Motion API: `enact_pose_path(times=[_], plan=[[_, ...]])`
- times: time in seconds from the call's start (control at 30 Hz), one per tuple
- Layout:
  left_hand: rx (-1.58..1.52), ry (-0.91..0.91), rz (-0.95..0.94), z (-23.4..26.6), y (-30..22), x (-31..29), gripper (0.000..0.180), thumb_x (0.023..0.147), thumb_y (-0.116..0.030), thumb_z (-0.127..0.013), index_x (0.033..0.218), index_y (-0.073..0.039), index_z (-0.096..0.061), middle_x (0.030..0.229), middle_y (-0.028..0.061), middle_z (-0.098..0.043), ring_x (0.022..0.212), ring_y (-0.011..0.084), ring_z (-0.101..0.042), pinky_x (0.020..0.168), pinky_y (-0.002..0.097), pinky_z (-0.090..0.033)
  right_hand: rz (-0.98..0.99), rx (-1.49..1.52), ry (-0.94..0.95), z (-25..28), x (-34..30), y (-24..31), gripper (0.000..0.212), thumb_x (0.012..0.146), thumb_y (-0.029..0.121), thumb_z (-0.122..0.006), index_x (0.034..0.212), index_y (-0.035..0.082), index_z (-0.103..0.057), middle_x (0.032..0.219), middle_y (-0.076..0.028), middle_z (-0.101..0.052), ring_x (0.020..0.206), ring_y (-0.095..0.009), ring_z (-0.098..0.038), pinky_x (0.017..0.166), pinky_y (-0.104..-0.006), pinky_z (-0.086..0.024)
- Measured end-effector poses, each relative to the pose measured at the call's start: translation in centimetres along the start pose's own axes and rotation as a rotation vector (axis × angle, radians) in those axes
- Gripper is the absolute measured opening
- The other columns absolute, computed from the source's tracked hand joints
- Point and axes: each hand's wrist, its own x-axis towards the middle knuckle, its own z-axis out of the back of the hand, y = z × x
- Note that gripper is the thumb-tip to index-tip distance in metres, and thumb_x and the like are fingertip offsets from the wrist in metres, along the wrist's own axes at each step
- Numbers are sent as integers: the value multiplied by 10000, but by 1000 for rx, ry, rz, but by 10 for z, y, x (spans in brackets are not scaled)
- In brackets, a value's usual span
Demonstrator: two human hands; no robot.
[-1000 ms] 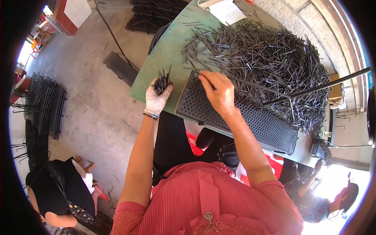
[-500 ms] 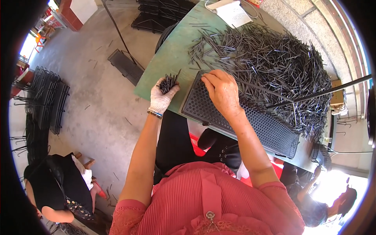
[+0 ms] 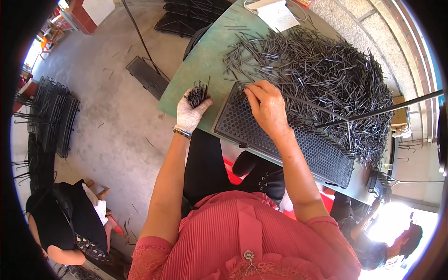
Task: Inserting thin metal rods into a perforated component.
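Note:
My left hand point(image 3: 190, 112), in a white glove, is closed around a bundle of thin black sticks point(image 3: 198, 95), their ends pointing up. It is over the table edge, left of a long black rack point(image 3: 280, 144) perforated with rows of round holes. Over the rack's far left end, my bare right hand point(image 3: 267, 105) has thumb and fingertips pinched together close to the holes. Whatever is between those fingertips is too small to make out. A large heap of loose black sticks point(image 3: 326, 70) covers the table beyond the rack.
The green table point(image 3: 200, 70) also bears a paper pad point(image 3: 277, 16). A black rod frame point(image 3: 347, 119) rises above the rack. Another perforated rack point(image 3: 148, 77) is on the floor at left; more racks point(image 3: 51, 116) are stacked further left. Other people point(image 3: 70, 224) sit at lower left and lower right.
My right fingertips have shifted slightly right along the rack's far end. The sticks in my left hand have tilted to a different angle. The whole view has shifted a little.

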Motion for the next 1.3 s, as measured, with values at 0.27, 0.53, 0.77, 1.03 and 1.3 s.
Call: enact_pose_path(times=[0.27, 0.53, 0.77, 1.03, 1.3], plan=[[-47, 14, -7, -1, -1, 0, 313, 771, 19, -770, 1023, -1, -585, 935, 55, -700, 856, 128, -659, 808, 269, -532, 5, -66, -22, 2, -5, 4, 120, 840, 99, -670, 933, 23, -675, 936, -104, -627, 844, -294, -616, 764, -392, -478], [-54, 15, 5, 3, 2, 0, 294, 773, 34, -762, 1006, -2, -585, 939, 62, -701, 858, 134, -664, 801, 269, -539, -113, 206, -86, 2, 0, 12, 147, 828, 56, -674, 948, -29, -669, 936, -144, -640, 815, -342, -632, 727, -393, -512], [-164, 44, 18, 1, 7, 2, 294, 769, 91, -732, 995, 0, -567, 967, 83, -690, 879, 162, -668, 829, 303, -553, -15, 276, 108, -42, 36, 19, 288, 801, 218, -727, 978, -7, -692, 957, -135, -667, 757, -284, -633, 697, -363, -515], [-565, 12, 145, 4, 12, 6, 279, 795, 102, -689, 1024, 3, -564, 993, 76, -669, 898, 164, -648, 862, 317, -545, -160, 351, 393, -68, 54, 26, 175, 824, 158, -676, 893, -1, -695, 823, -164, -689, 747, -302, -655, 691, -359, -520], [-107, 21, -69, 1, 11, 3, 267, 792, 82, -709, 1009, -10, -584, 929, 47, -682, 860, 130, -644, 808, 268, -533, -346, 519, -47, 4, 51, 23, 166, 897, 121, -650, 945, -38, -661, 758, -65, -661, 700, -84, -578, 635, -250, -467]])
